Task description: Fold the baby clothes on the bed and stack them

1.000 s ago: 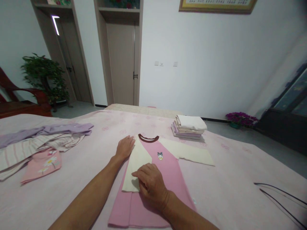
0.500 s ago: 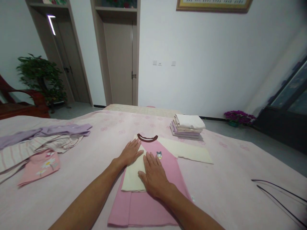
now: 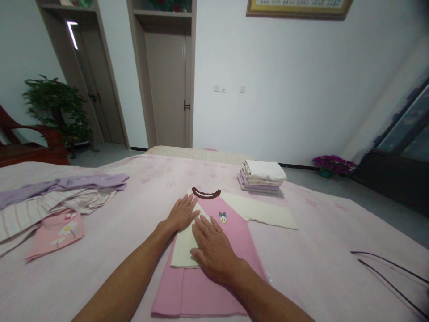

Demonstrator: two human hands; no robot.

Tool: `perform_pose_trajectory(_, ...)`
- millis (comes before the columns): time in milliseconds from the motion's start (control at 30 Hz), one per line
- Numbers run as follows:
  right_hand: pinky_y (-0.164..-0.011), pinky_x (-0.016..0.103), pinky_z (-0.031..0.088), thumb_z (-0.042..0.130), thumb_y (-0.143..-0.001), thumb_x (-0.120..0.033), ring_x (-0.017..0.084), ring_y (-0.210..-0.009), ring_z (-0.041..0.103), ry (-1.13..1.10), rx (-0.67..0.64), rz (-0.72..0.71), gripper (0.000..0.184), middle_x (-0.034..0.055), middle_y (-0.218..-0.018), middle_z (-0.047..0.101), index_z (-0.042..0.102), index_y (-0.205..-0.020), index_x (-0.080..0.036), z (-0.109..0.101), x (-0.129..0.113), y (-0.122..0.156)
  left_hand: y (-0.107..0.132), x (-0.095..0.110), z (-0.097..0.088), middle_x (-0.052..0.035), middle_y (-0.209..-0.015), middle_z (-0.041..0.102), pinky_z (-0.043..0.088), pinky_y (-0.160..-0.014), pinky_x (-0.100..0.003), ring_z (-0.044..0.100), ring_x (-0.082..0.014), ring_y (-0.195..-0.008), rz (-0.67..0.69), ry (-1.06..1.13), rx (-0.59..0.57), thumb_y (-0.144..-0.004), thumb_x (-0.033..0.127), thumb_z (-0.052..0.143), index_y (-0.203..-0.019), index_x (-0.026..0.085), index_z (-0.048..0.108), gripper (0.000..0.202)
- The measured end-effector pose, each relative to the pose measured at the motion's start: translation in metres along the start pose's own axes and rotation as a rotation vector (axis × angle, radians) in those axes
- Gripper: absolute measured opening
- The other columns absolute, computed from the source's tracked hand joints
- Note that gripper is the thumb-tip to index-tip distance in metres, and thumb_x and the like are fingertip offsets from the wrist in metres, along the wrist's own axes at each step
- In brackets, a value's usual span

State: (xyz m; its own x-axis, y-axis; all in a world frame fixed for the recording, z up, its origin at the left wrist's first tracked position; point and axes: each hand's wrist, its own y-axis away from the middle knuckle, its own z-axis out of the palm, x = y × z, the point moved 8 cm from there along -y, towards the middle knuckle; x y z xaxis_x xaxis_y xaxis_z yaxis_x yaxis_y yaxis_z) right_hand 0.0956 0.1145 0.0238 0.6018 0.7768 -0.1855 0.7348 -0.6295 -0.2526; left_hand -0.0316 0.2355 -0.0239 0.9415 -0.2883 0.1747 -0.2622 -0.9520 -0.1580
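Note:
A pink shirt (image 3: 214,290) with cream sleeves, a brown collar and a small duck face print lies flat in front of me. Its left side is folded inward, so that the left sleeve (image 3: 183,250) rests down over the body. The other sleeve (image 3: 268,212) stretches out to the right. Pressed flat near the left shoulder is my left hand (image 3: 182,213), its fingers extended. My right hand (image 3: 214,248) lies palm down on the folded sleeve and the shirt front, fingers out and holding nothing.
A neat stack of folded clothes (image 3: 263,176) sits on the pink patterned cloth (image 3: 321,237) at the back right. Loose garments (image 3: 63,197) lie at the left, with a pink flowered piece (image 3: 58,235) nearest. Two dark thin curved rods (image 3: 389,264) are at the right edge.
My right hand has slid slightly left and up across the folded sleeve. My left hand stays at the shoulder.

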Motion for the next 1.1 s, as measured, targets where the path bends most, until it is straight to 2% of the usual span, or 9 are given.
perform_pose_trajectory(67,-0.123,0.047,0.015,0.042,-0.099,-0.050,0.024,-0.148,0.022,-0.061,-0.056,-0.121,0.064,0.0131,-0.159,0.031,0.033,-0.152,-0.016,-0.001,-0.013,0.003,-0.001,-0.002,0.003,-0.0136,-0.161,0.024,0.019,-0.118,-0.049,0.018,-0.0293,-0.150,0.005,-0.005,0.007,-0.100,0.048,0.033,-0.152,0.019,0.034,0.060)
perform_pose_trajectory(133,-0.122,0.046,0.016,0.038,-0.100,-0.054,0.023,-0.148,0.022,-0.121,-0.108,-0.178,0.064,0.0111,-0.160,0.029,0.030,-0.153,-0.020,-0.001,-0.020,0.007,-0.002,-0.004,0.005,-0.0140,-0.161,0.023,0.019,-0.118,-0.049,0.017,-0.0301,-0.150,0.005,-0.011,0.011,-0.100,0.048,0.034,-0.152,0.018,0.034,0.060)
perform_pose_trajectory(300,-0.122,0.049,0.013,0.032,-0.099,-0.062,0.024,-0.149,0.019,-0.208,-0.197,-0.217,0.067,0.0088,-0.161,0.026,0.029,-0.154,-0.026,-0.002,-0.029,0.011,-0.002,-0.003,0.005,-0.0141,-0.162,0.023,0.018,-0.119,-0.048,0.017,-0.0308,-0.150,0.005,-0.012,0.012,-0.100,0.049,0.033,-0.152,0.017,0.034,0.061)
perform_pose_trajectory(433,-0.122,0.050,0.010,0.035,-0.097,-0.064,0.026,-0.150,0.018,-0.248,-0.239,-0.236,0.069,0.0095,-0.162,0.024,0.029,-0.154,-0.026,-0.005,-0.032,0.013,-0.002,-0.001,0.004,-0.0149,-0.162,0.022,0.019,-0.118,-0.049,0.018,-0.0319,-0.150,0.000,-0.026,-0.011,-0.100,0.049,0.031,-0.153,0.015,0.032,0.063)
perform_pose_trajectory(867,-0.122,0.048,0.008,0.051,-0.095,-0.054,0.023,-0.147,0.025,-0.276,-0.246,-0.426,0.069,0.0101,-0.157,0.034,0.030,-0.153,-0.021,-0.009,-0.058,0.019,-0.002,-0.001,0.004,-0.0148,-0.161,0.025,0.018,-0.118,-0.049,0.019,-0.0316,-0.149,0.009,-0.044,-0.004,-0.100,0.049,0.031,-0.152,0.014,0.034,0.063)
perform_pose_trajectory(1100,-0.122,0.042,0.012,0.057,-0.094,-0.045,0.020,-0.141,0.037,-0.320,-0.259,-0.493,0.058,0.0074,-0.148,0.049,0.043,-0.144,-0.021,-0.007,-0.064,0.017,0.001,0.001,0.001,-0.0141,-0.162,0.021,0.018,-0.119,-0.047,0.017,-0.0308,-0.150,-0.005,-0.082,-0.035,-0.101,0.050,0.028,-0.153,0.013,0.031,0.064)
